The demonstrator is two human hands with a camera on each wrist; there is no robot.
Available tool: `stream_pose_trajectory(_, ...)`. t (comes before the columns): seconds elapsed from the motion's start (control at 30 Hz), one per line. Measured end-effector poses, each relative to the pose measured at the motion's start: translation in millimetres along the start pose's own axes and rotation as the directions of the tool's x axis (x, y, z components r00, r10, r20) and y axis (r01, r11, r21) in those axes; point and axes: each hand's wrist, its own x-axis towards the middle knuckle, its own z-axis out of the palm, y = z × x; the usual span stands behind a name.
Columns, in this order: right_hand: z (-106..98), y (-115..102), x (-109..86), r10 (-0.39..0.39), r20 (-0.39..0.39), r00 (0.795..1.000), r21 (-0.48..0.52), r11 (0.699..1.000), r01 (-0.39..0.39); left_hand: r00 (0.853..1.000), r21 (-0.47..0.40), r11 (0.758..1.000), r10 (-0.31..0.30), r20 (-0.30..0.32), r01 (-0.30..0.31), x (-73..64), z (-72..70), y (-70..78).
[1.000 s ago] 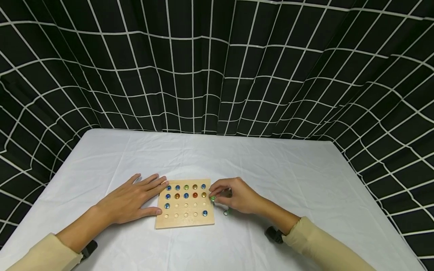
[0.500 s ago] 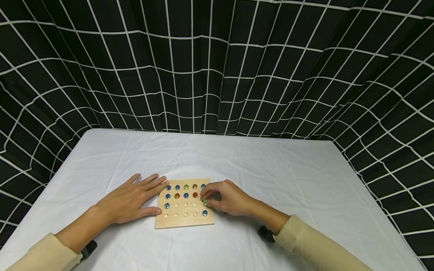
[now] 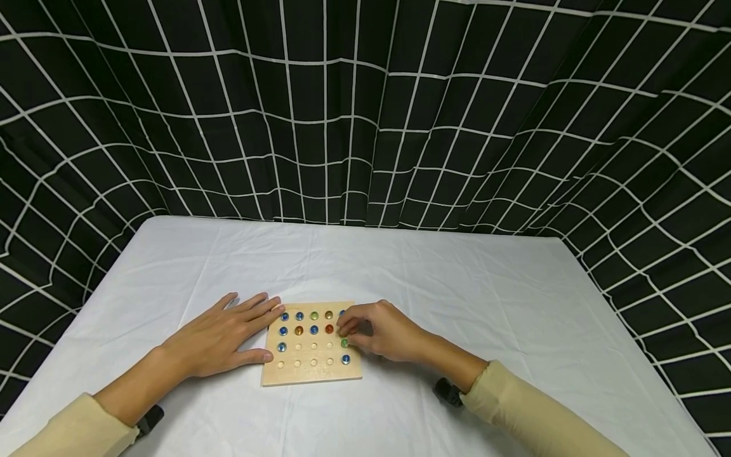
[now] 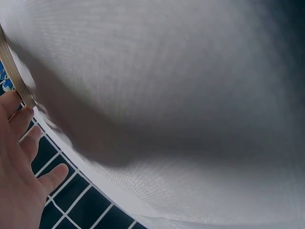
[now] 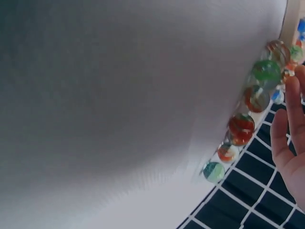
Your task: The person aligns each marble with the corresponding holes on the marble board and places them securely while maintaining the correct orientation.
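Observation:
A pale wooden board (image 3: 311, 376) with rows of round hollows lies on the table, its two back rows holding blue, green, amber and red marbles. At the front right hollow sits a blue marble (image 3: 345, 359); another blue marble (image 3: 282, 347) is in the left column's third row. My left hand (image 3: 219, 339) lies spread, fingertips and thumb resting on the board's left edge. My right hand (image 3: 388, 333) is over the right edge, thumb and index finger pinching a green marble (image 3: 344, 343) at the third row's right hollow. The hand covers part of the right column.
In the right wrist view, several loose marbles lie in a line beside the board, among them a green marble (image 5: 266, 71) and a red one (image 5: 241, 128). White cloth (image 3: 457, 279) covers the table. A black gridded curtain (image 3: 320, 114) surrounds its back and sides.
The right hand has carried the green marble left from beside the board to the right column's third row, where it now sits lower. The left hand has stayed put.

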Motion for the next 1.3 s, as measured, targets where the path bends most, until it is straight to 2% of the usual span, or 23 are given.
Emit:
stream_pose_trajectory(0.27,-22,7,-10.4,0.003,-0.088,0.996,0.02,1.0,-0.002,1.0,-0.005,1.0,0.006,-0.004,-0.006,-1.2,-0.5,-0.2)
stream_pose_trajectory(0.47,-40,21,-22.8,0.02,-0.179,0.984,0.055,0.998,-0.01,1.0,-0.007,1.0,0.008,-0.003,-0.008,-1.1,-0.9,0.2)
stream_pose_trajectory(0.6,-47,31,-29.8,0.038,-0.212,0.977,0.077,0.997,-0.022,1.0,-0.006,1.0,0.008,-0.002,-0.008,-0.7,-0.9,0.7)
stream_pose_trajectory(0.77,-53,40,-35.2,0.058,-0.209,0.976,0.107,0.994,-0.036,1.0,-0.008,1.0,0.012,-0.004,-0.012,0.0,-1.9,0.8)
stream_pose_trajectory(1.07,-59,53,-37.7,0.1,-0.176,0.979,0.098,0.992,-0.083,1.0,-0.013,1.0,0.008,0.005,-0.008,0.8,-4.2,1.2)
stream_pose_trajectory(1.3,-57,61,-39.5,0.121,-0.115,0.986,0.118,0.987,-0.107,1.0,-0.018,1.0,0.008,0.004,-0.008,-0.2,-3.9,1.9)
